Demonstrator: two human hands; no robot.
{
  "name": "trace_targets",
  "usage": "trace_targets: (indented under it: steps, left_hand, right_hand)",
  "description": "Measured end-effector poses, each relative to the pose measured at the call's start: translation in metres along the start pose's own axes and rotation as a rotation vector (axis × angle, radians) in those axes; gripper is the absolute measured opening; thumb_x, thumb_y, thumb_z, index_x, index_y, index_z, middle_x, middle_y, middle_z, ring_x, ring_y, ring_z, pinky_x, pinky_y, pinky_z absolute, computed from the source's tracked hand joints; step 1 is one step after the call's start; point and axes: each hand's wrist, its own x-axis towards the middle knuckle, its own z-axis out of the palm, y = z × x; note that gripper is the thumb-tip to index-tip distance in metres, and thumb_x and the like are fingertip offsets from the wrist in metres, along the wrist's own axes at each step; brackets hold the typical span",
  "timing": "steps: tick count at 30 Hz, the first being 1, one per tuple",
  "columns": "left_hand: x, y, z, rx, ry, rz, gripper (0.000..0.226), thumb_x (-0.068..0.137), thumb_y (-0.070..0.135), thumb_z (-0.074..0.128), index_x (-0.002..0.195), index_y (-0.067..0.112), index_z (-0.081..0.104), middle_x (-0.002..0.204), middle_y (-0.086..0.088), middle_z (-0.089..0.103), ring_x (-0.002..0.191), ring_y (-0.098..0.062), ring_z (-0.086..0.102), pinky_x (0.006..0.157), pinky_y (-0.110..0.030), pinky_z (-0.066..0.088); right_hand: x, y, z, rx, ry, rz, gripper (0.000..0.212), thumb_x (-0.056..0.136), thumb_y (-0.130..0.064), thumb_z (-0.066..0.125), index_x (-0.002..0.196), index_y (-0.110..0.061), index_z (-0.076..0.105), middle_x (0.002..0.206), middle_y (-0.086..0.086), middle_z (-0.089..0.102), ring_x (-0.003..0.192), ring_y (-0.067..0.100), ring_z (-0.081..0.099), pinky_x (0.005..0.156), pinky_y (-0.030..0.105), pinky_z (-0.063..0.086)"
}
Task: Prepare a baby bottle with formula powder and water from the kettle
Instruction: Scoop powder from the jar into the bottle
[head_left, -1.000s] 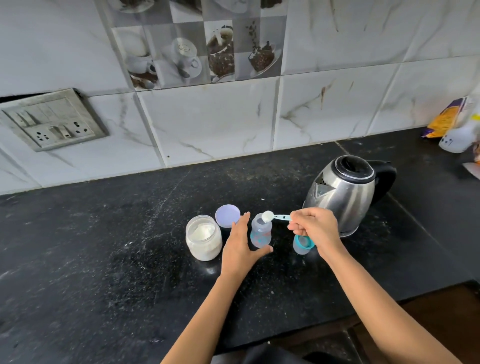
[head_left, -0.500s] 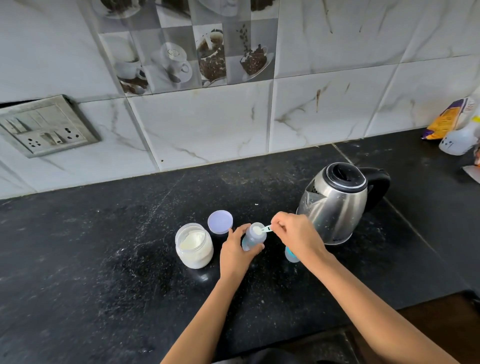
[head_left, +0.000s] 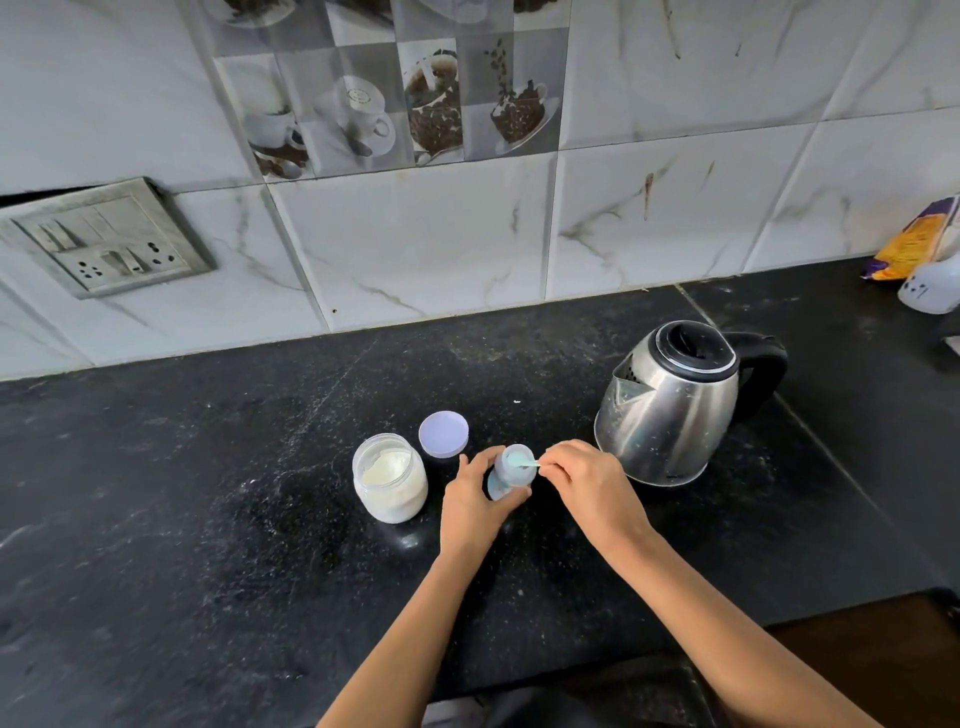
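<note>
Just left of the kettle (head_left: 670, 410), her left hand (head_left: 475, 506) grips the baby bottle (head_left: 509, 475) while her right hand (head_left: 592, 486) pinches the scoop (head_left: 521, 461) over its mouth.

Two bare arms come in from the bottom edge and converge toward centre: L forearm (head_left: 395, 634) angled up-right, R forearm (head_left: 727, 613) angled up-left. L hand (head_left: 475, 501) has thumb & fingers curled round a small clear plastic baby bottle (head_left: 511, 475). R hand (head_left: 592, 486), back facing up, pinches the handle of a pale teal plastic scoop (head_left: 521, 461) w/ its fingertips; the scoop's bowl is at the bottle's mouth. The hands are close, just apart.
</note>
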Motion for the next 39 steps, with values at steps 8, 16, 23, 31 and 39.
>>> trace_targets:
  steps: [8,16,23,31,39]
  left_hand:
    - [-0.004,0.002,-0.002,0.038,-0.036,-0.011,0.048,0.072,0.033,0.079,0.116,0.035,0.059,0.116,0.018,0.064,0.133,-0.022,0.042,0.102,-0.042,0.043]
    - [-0.001,0.0,-0.003,0.012,0.004,-0.03,0.046,0.07,0.032,0.081,0.111,0.039,0.059,0.104,0.03,0.062,0.117,-0.009,0.054,0.107,-0.042,0.039]
    - [0.0,-0.004,-0.002,0.002,-0.003,-0.071,0.051,0.07,0.034,0.081,0.116,0.036,0.058,0.116,0.017,0.062,0.13,-0.022,0.045,0.104,-0.042,0.042]
    - [-0.003,0.002,-0.006,0.073,-0.008,-0.032,0.07,0.069,0.04,0.08,0.13,0.032,0.048,0.127,0.02,0.054,0.116,0.0,0.05,0.091,-0.019,0.039]
    - [-0.035,-0.005,-0.068,0.219,0.503,0.103,0.058,0.071,0.038,0.078,0.12,0.041,0.047,0.115,0.033,0.05,0.108,0.013,0.043,0.085,-0.007,0.032]
  right_hand:
    - [-0.003,-0.004,-0.007,-0.032,-0.053,0.005,0.014,0.091,-0.009,0.058,0.092,0.001,0.068,0.096,0.011,0.065,0.08,0.025,0.062,0.072,0.039,0.052]
    - [-0.001,-0.001,-0.005,0.033,0.033,-0.002,0.011,0.088,0.0,0.061,0.086,0.003,0.07,0.087,0.014,0.068,0.073,0.026,0.064,0.067,0.039,0.054]
    - [-0.003,0.005,0.002,0.121,0.201,0.028,0.005,0.081,0.004,0.07,0.082,0.0,0.073,0.075,0.01,0.068,0.066,0.019,0.063,0.063,0.029,0.053]
    - [0.002,0.007,-0.001,0.608,0.197,0.377,0.011,0.083,-0.002,0.069,0.08,-0.012,0.073,0.069,-0.003,0.071,0.068,0.009,0.07,0.066,0.017,0.055]
    - [0.039,-0.021,0.013,1.001,0.11,0.543,0.013,0.087,0.0,0.064,0.092,-0.007,0.073,0.078,0.009,0.074,0.076,0.02,0.074,0.073,0.027,0.058]
